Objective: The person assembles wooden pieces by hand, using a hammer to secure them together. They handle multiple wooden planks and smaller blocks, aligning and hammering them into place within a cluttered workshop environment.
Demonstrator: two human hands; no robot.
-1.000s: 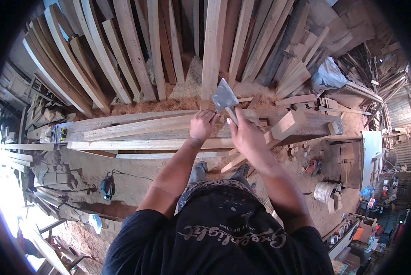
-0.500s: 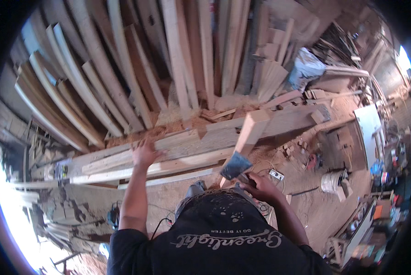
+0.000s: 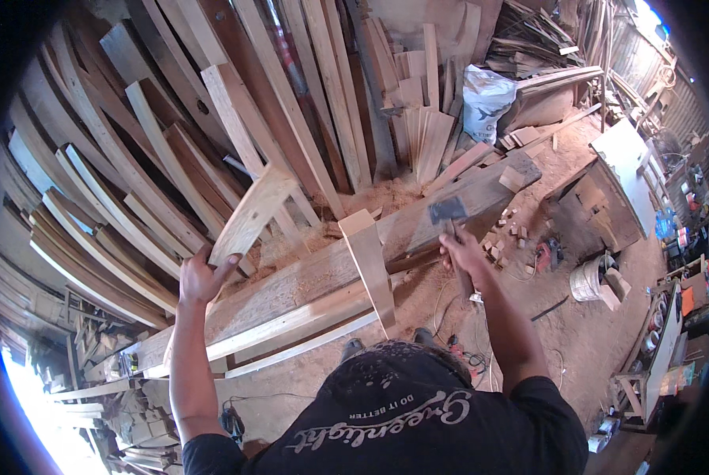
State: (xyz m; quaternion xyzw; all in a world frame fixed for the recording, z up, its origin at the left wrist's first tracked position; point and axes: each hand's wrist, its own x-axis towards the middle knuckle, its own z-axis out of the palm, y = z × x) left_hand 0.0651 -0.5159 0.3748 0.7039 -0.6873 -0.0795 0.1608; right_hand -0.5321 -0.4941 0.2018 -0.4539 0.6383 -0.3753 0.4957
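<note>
My left hand (image 3: 203, 277) grips the near end of a pale wooden board (image 3: 253, 207). The board is raised and tilted above the heavy timber beam (image 3: 311, 275), its far end pointing up and away. My right hand (image 3: 467, 257) is wrapped round the handle of a mallet (image 3: 448, 209) with a dark, blocky head. The mallet is held upright over the beam's right half. Between my hands, a thick wooden piece (image 3: 368, 265) stands across the beam's near side, neither hand touching it. Long pale timber (image 3: 291, 323) runs along the beam's near edge.
Many long boards (image 3: 117, 214) lean beyond the beam. A white sack (image 3: 485, 103) stands at the far right, near stacked offcuts (image 3: 430, 142). On the right are a bucket (image 3: 584, 281) holding wood, small blocks (image 3: 497, 247), a red power tool (image 3: 544, 257) and cords on the dusty floor.
My left hand, earlier flat on timber along the beam, now holds a board lifted into the air. My right hand has moved forward and away from my body with the mallet. The view has turned.
</note>
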